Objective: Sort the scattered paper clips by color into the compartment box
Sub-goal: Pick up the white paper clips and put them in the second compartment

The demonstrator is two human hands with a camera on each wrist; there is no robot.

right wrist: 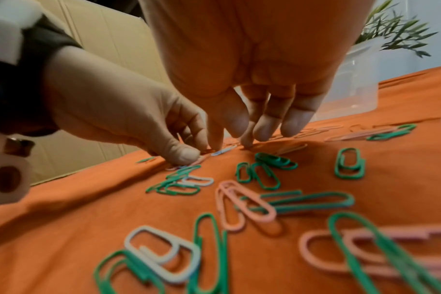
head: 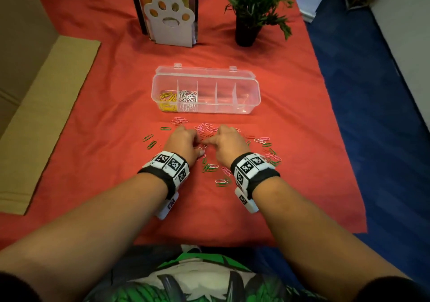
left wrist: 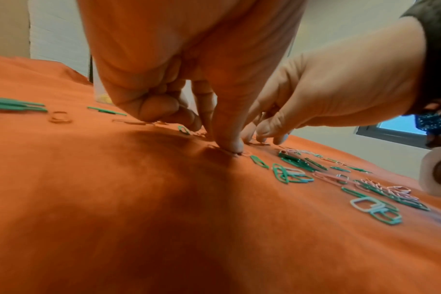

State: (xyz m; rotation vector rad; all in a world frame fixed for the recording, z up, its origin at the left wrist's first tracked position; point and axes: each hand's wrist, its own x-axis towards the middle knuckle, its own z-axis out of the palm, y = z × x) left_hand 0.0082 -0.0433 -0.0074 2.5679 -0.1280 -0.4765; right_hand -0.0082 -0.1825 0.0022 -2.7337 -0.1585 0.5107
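Observation:
A clear compartment box [head: 204,76] stands open on the red cloth, with yellow clips [head: 167,97] in its leftmost cell and white clips [head: 187,97] in the cell beside it. Pink clips [head: 179,121], green clips [head: 210,167] and red ones lie scattered in front of it. Both hands are down in the middle of the pile, almost touching. My left hand [left wrist: 214,135] has curled fingers, and its thumb [left wrist: 229,146] pins a red clip [left wrist: 244,153] to the cloth. My right hand [right wrist: 252,131] hangs with loose fingers [right wrist: 296,125], some tips touching the cloth, and holds nothing.
A paw-shaped book stand [head: 168,22] and a potted plant [head: 251,6] stand behind the box. Flat cardboard [head: 46,115] lies along the left. The cloth ends at the right over a blue floor [head: 372,115].

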